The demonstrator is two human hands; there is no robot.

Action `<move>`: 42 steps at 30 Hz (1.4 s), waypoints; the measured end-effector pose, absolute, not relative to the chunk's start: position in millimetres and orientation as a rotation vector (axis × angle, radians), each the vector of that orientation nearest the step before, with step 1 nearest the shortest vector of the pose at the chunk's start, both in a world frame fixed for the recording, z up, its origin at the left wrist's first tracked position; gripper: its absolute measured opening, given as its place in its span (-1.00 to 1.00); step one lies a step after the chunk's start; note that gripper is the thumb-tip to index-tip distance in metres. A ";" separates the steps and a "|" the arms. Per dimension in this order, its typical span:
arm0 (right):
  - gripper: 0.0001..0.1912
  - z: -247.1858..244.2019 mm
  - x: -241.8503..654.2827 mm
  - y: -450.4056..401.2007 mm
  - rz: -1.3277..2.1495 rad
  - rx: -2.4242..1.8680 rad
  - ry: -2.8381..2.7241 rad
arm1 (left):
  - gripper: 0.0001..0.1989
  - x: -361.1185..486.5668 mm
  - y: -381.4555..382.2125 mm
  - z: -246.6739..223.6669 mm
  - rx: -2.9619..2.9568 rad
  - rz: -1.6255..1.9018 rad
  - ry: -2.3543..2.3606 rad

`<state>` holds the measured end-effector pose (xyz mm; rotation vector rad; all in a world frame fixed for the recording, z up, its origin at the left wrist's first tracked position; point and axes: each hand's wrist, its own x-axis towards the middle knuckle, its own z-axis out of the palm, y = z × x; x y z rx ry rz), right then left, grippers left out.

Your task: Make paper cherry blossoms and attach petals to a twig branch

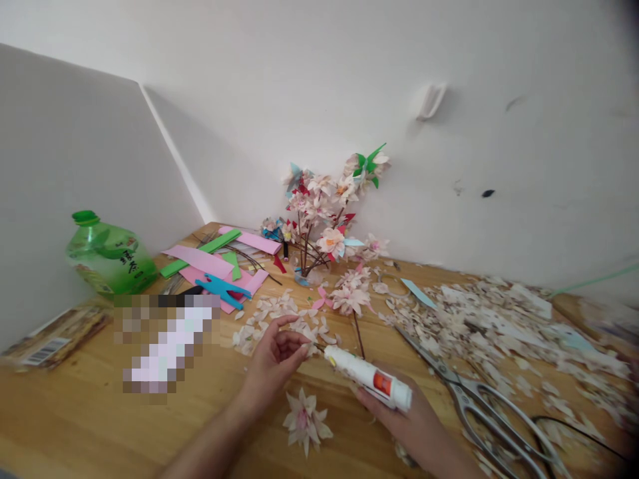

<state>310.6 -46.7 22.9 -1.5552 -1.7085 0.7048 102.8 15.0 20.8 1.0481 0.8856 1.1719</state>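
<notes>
Nearest me, a pale flower (305,420) lies on the worktop (210,432). My right hand (394,411) has its grip wrapped around a white tool (355,370); I can't read its small orange label (383,382). The tool's tip sits just beside my left hand (279,349), thumb and forefinger nearly together; I can't tell whether that grip pinches anything. To the left, a packet (74,332) shows a barcode (47,351). Beyond, a green bottle (107,256) carries dark characters, one reading 茶; I can't make out its contents. Farther back, a clear vase (312,274) holds flowering branches (319,206).
</notes>
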 end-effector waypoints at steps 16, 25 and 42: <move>-0.73 22.1 312.3 -45.4 0.659 -1.541 -1.854 | -0.51 103.3 16.7 17.6 1.082 1.154 0.878; -0.73 27.9 310.0 -45.2 0.662 -1.521 -1.902 | -0.50 102.9 15.7 18.7 1.074 1.156 0.882; -0.69 25.8 313.5 -46.9 0.678 -1.568 -1.873 | -0.50 103.2 17.5 17.6 1.063 1.156 0.881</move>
